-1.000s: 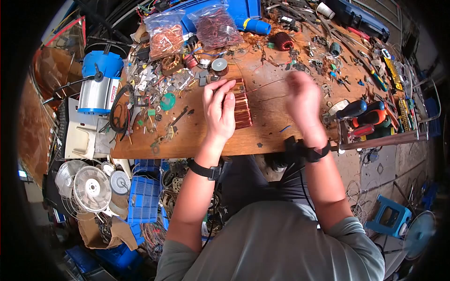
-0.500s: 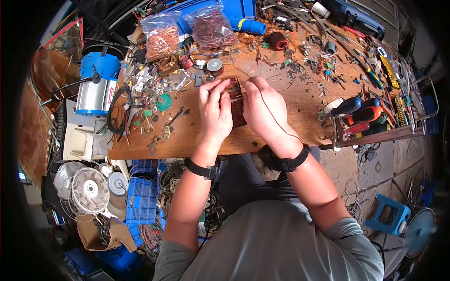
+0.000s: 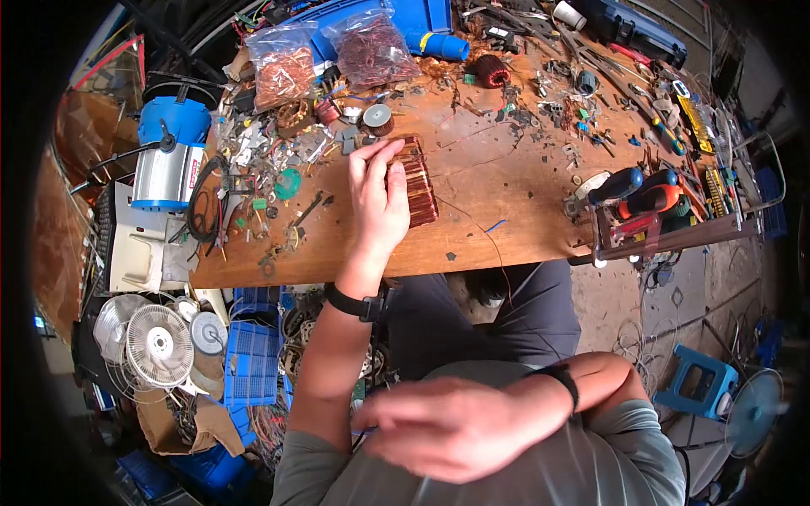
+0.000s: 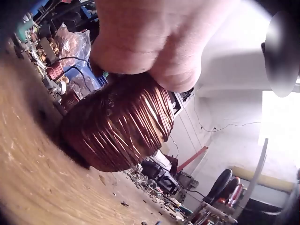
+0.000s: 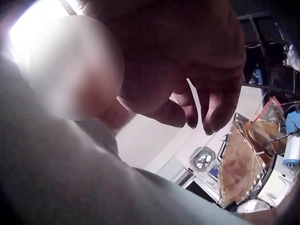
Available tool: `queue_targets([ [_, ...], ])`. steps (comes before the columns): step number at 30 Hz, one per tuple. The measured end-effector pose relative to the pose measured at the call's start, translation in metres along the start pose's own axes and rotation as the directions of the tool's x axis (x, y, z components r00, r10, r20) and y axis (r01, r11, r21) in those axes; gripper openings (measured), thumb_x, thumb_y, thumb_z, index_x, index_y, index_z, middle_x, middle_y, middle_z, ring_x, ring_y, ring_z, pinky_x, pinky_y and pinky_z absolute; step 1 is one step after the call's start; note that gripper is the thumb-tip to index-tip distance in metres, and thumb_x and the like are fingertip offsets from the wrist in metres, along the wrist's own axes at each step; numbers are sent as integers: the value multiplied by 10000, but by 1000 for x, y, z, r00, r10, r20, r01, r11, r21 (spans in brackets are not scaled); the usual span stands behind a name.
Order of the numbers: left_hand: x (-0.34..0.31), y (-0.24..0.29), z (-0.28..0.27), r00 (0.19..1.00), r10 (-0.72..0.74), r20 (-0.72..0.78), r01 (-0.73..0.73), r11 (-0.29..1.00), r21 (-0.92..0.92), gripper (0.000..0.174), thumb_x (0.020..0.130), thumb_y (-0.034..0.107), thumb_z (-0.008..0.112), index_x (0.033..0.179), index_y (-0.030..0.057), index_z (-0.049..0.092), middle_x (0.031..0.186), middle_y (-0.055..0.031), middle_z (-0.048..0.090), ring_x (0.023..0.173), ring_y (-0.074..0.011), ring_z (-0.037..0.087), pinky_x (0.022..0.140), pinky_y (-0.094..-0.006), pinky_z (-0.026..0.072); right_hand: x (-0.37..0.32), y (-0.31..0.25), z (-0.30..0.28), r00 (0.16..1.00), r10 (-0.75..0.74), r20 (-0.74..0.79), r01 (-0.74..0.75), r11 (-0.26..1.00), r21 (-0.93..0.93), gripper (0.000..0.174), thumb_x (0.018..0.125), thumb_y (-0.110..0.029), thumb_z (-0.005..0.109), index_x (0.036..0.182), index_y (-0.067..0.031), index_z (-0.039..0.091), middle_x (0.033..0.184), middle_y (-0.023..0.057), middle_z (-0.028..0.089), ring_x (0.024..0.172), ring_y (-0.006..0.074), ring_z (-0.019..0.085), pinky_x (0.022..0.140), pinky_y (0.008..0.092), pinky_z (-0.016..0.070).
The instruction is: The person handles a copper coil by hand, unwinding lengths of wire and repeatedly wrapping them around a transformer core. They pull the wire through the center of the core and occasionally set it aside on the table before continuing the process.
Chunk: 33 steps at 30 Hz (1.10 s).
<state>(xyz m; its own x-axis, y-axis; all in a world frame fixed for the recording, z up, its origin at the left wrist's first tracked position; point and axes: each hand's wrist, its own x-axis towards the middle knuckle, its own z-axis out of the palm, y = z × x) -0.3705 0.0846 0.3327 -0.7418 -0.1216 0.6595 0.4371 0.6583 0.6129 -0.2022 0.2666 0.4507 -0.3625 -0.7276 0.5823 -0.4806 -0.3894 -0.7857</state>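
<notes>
In the head view my left hand [image 3: 380, 202] grips a copper-wire coil [image 3: 420, 192] against the wooden table, with its fingers over the top and the left side. The left wrist view shows the coil [image 4: 122, 126] as a rounded block wound with many turns of shiny reddish-brown wire, under the hand [image 4: 154, 42]. A loose wire [image 3: 489, 229] trails from the coil's right side down over the table's front edge. My right hand [image 3: 456, 426], blurred, is drawn back in front of my chest. Its fingers [image 5: 220, 103] hang loosely bent in the right wrist view, holding nothing visible.
Bags of copper wire [image 3: 291, 72], a round metal-topped coil [image 3: 378, 118] and scattered scrap lie toward the back and left. A rack of screwdrivers [image 3: 645, 198] stands at the right edge. A blue and silver machine [image 3: 173, 152] is at the far left.
My right hand moved from the right of the coil to beside it, then back toward my chest. A loose wire now hangs over the table edge. The left hand stays on the coil.
</notes>
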Motion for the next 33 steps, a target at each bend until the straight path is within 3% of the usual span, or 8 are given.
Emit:
queue_targets([
  [5, 2, 8, -7, 996, -56, 64, 53, 998, 45, 257, 963, 114, 592, 1202, 59, 667, 1206, -139, 571, 1162, -325, 556, 1008, -422, 443, 9, -26, -39, 989, -148, -25, 145, 983, -111, 149, 927, -67, 595, 938, 69, 655, 999, 195, 632, 824, 290, 682, 677, 367, 586],
  [8, 2, 46, -19, 969, 246, -15, -241, 958, 157, 275, 883, 115, 650, 1152, 67, 679, 1253, -142, 575, 1153, -365, 549, 984, -456, 452, 25, -10, -53, 992, -99, -78, 84, 979, -183, 106, 896, -56, 642, 942, 39, 655, 986, 165, 622, 779, 275, 653, 644, 357, 552],
  [11, -27, 104, -29, 841, 411, 351, -372, 912, -176, 318, 867, 135, 643, 1177, 82, 689, 1199, -134, 626, 1059, -327, 611, 876, -453, 505, 31, -3, -64, 986, -93, -136, 69, 983, -171, 103, 874, -48, 681, 953, 15, 660, 987, 137, 626, 785, 263, 646, 659, 341, 531],
  [12, -39, 116, -29, 731, 402, 551, -237, 907, -348, 364, 963, 163, 565, 1311, 78, 630, 1310, -111, 614, 1140, -268, 600, 933, -405, 490, 33, -2, -66, 987, -93, -132, 70, 984, -163, 103, 874, -48, 681, 953, 15, 660, 987, 137, 626, 785, 263, 646, 659, 341, 531],
  [14, -50, 149, -26, 587, 198, 785, 512, 661, -549, 556, 936, 268, 595, 1445, 62, 505, 1534, -138, 435, 1360, -297, 473, 1121, -421, 385, 35, 1, -69, 986, -93, -139, 72, 986, -149, 94, 868, -30, 685, 936, 28, 653, 988, 179, 641, 807, 275, 656, 677, 345, 529],
  [23, -60, 93, 47, 516, 553, 655, -224, 825, -519, 514, 856, 406, 556, 1302, 170, 651, 1295, -119, 619, 1196, -299, 578, 1017, -427, 415, 36, 32, -68, 995, 38, -87, -47, 993, -104, 114, 841, -1, 657, 949, 0, 621, 961, 158, 613, 821, 328, 644, 692, 399, 524],
  [29, -52, 88, 46, 451, 565, 691, 124, 727, -676, 580, 825, 317, 653, 1351, 79, 589, 1321, -167, 588, 1152, -356, 597, 924, -427, 501, 45, 54, -57, 996, 55, -68, -64, 988, -137, 114, 831, -53, 682, 913, -27, 607, 943, 129, 608, 842, 335, 638, 696, 423, 523],
  [33, -55, 82, 27, 531, 606, 592, 37, 681, -731, 610, 817, 247, 702, 1364, 36, 535, 1324, -181, 553, 1099, -388, 605, 932, -445, 501, 40, 48, -70, 971, 122, -203, -228, 717, -659, 222, 730, -108, 708, 937, -57, 646, 963, 101, 614, 891, 319, 612, 739, 414, 532],
])
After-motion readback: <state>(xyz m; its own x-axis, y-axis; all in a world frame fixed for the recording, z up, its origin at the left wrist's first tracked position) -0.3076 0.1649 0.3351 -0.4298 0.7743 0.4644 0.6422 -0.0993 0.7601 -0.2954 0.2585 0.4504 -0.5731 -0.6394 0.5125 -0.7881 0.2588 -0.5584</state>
